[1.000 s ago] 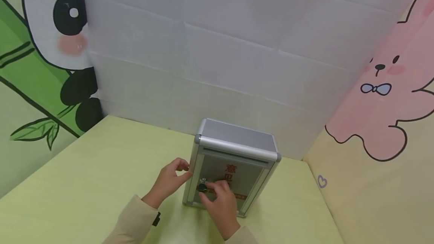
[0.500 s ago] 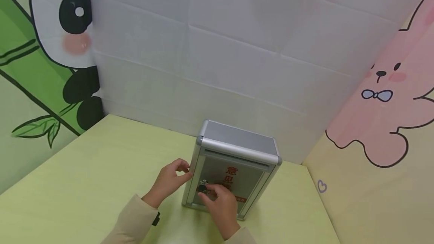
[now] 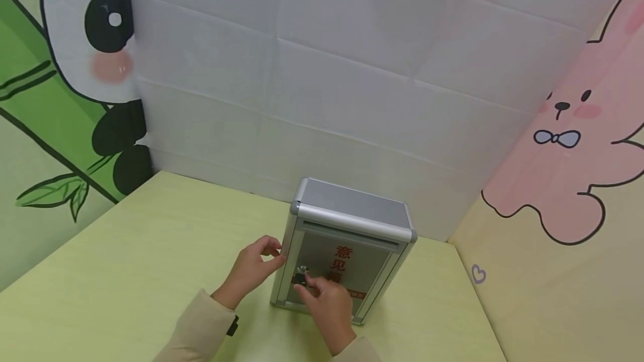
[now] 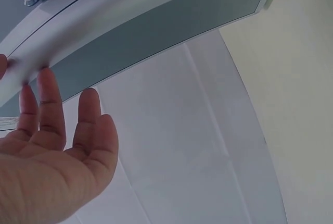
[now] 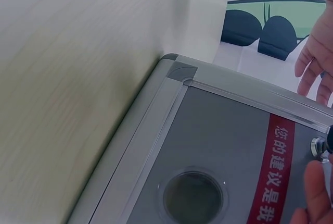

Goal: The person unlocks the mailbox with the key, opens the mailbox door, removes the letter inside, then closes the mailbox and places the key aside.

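A grey metal suggestion box [image 3: 352, 205] with silver frame edges and red Chinese characters stands upright on the table. On its front is a round chrome lock [image 5: 317, 146] with a black-headed key [image 3: 300, 279] in it. My right hand [image 3: 329, 303] pinches the key's head between thumb and index finger. At the box's left edge, my left hand [image 3: 251, 267] touches the frame with relaxed fingers, thumb toward the front. In the left wrist view, fingertips [image 4: 47, 78] meet the silver frame, and the other two fingers stand off from it.
The pale yellow-green table [image 3: 176, 239] stretches to both sides. A white creased sheet [image 3: 342, 99] rises behind the box. A panda mural [image 3: 108, 43] covers the left wall and a pink bear [image 3: 568, 155] the right. A round window [image 5: 192, 198] sits low in the box's front.
My right index finger has come down slightly at the key, whose black head now shows at a different angle. More red lettering shows above the hand. The left hand stays put.
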